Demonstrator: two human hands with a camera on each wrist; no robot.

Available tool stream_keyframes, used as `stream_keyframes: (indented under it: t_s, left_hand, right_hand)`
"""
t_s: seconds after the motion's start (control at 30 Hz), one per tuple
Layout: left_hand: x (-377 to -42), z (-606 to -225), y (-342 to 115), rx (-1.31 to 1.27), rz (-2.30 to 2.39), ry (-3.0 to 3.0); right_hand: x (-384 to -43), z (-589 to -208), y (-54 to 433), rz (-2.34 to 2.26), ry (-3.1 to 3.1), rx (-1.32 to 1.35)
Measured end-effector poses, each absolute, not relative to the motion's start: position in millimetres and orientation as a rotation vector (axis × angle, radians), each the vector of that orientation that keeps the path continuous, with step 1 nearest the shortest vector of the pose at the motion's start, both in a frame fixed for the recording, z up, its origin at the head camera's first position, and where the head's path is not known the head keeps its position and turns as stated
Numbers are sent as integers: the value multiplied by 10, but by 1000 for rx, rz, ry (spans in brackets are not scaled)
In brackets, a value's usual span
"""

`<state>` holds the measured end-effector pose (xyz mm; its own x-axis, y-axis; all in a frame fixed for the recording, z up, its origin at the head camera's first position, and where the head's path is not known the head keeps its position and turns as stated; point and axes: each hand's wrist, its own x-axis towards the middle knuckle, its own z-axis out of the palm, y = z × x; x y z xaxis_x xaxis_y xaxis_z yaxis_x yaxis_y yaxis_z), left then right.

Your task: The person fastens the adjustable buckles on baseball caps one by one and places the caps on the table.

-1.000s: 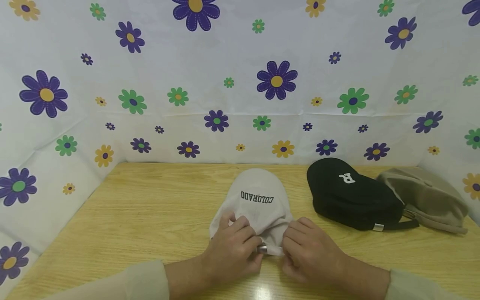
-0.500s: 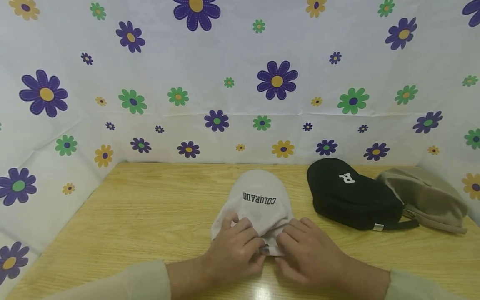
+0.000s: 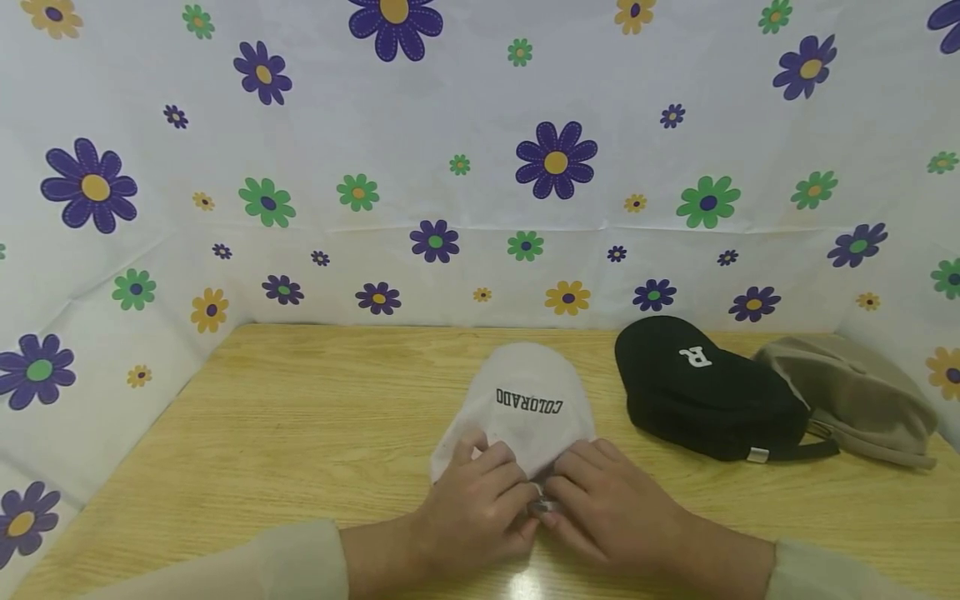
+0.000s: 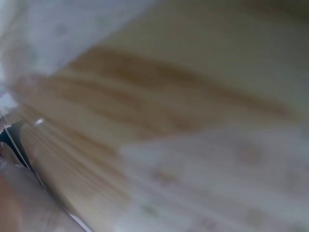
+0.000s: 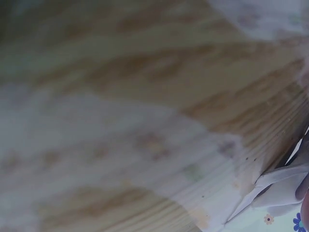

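Observation:
A pale baseball cap (image 3: 532, 375) lies on the table in the head view, its COLORADO lettering upside down and its brim toward the back wall. My left hand (image 3: 476, 508) grips the near edge from the left, fingers curled. From the other side my right hand (image 3: 615, 504) pinches the same edge. Between the fingertips shows a small metal buckle (image 3: 545, 505); the strap is mostly hidden by the fingers. Part of the pale cap (image 4: 36, 205) fills the lower left corner of the left wrist view. The right wrist view catches folded pale cloth (image 5: 282, 188) at its right edge.
To the right, a black cap (image 3: 712, 400) with a white R and a strap with a metal clasp lies against an olive-brown cap (image 3: 862, 392). A white flower-print cloth (image 3: 465, 108) hangs behind the wooden table (image 3: 300, 417) and along its sides.
The right hand has moved left, closing the gap to the left hand and covering more of the strap. The pale cap and the left hand have shifted slightly right.

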<state>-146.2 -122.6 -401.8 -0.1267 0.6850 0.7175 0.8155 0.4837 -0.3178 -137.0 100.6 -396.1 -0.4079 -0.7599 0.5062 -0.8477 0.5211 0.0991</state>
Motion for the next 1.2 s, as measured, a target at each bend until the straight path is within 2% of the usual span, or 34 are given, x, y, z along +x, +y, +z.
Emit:
stream_keyframes:
  t_s: [0.77,1.2]
  left_hand:
    - [-1456,-3969,-1176,-1373,-236,-1862]
    - [-1463,-4008,-1191,-1321,-200,-2108]
  right_hand:
    - [-1373,-3968,994,189,-2263,1335]
    - [-1374,-3982,1022,-39,-2450,1211]
